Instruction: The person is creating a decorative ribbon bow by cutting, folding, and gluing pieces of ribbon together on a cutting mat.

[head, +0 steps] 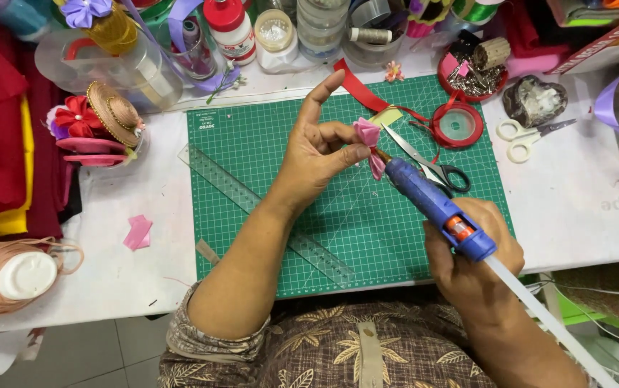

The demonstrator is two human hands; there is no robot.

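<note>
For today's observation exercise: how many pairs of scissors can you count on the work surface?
2. Black-handled scissors lie on the green cutting mat, behind the blue glue gun. White-handled scissors lie on the white table, right of the mat. The clutter may hide more.

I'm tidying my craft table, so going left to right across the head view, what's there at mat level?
Peach cord spool → pink ribbon scrap → clear ruler → left hand → pink folded petal → blue glue gun → white-handled scissors.

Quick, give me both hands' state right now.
Left hand: fingers pinched shut on a pink ribbon piece.
Right hand: closed around a blue glue gun, nozzle at the ribbon.
</note>
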